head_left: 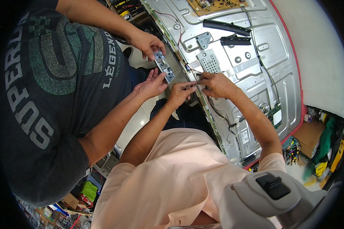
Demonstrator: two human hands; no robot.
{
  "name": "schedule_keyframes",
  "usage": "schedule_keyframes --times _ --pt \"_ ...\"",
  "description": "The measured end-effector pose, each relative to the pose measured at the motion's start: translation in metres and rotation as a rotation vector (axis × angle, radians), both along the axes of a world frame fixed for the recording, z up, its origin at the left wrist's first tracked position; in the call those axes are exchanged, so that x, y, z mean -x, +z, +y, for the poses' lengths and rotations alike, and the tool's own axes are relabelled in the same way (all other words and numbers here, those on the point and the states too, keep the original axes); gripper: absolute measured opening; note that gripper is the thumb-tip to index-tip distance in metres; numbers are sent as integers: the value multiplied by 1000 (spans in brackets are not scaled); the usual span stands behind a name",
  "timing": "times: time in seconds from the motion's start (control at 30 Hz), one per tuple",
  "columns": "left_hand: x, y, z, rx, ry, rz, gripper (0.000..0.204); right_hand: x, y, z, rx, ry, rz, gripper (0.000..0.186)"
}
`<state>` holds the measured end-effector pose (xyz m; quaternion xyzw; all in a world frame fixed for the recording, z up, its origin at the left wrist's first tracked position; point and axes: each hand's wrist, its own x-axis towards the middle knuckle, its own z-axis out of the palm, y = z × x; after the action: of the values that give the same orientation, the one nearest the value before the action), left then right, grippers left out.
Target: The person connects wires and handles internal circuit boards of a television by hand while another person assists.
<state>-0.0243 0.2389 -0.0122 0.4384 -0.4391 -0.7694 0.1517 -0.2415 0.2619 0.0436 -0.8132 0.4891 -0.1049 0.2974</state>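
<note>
At the near edge of a large silver metal panel [256,80], which looks like the open back of a television, my two hands work close together. My left hand [180,94] comes in over the panel's edge, its thumb and index finger pinched. My right hand [217,84] rests just across from it with fingertips pressed together at the same spot. What lies between the fingertips is too small to make out. A thin dark cable [216,112] runs along the edge beside them. Just past my right hand is a perforated metal plate [209,61].
A co-worker at my left holds a small grey-blue module [164,67] in both hands. On the panel lie black plastic strips [227,27], a triangular bracket [203,39], a tan circuit board [210,4] and a green board [275,115]. Tools and a cardboard box [309,134] stand at right.
</note>
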Motion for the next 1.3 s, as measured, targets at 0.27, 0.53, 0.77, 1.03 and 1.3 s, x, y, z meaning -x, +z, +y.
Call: schedule_keyframes --times 0.27,0.53,0.77,1.03,1.3 --pt "-4 -6 5 138 -66 -51 37 4 -9 2 119 44 -57 29" --pt "-2 -13 10 211 -18 -45 35 5 -5 -2 108 49 -95 27" --pt "-1 8 3 382 -93 -194 32 -1 -2 7 -14 -142 -190 33" --pt "3 6 6 550 -15 -123 30 2 -3 6 5 -58 -94 31" --pt "3 8 6 496 -77 -264 31 3 -8 3 84 -9 -137 25"
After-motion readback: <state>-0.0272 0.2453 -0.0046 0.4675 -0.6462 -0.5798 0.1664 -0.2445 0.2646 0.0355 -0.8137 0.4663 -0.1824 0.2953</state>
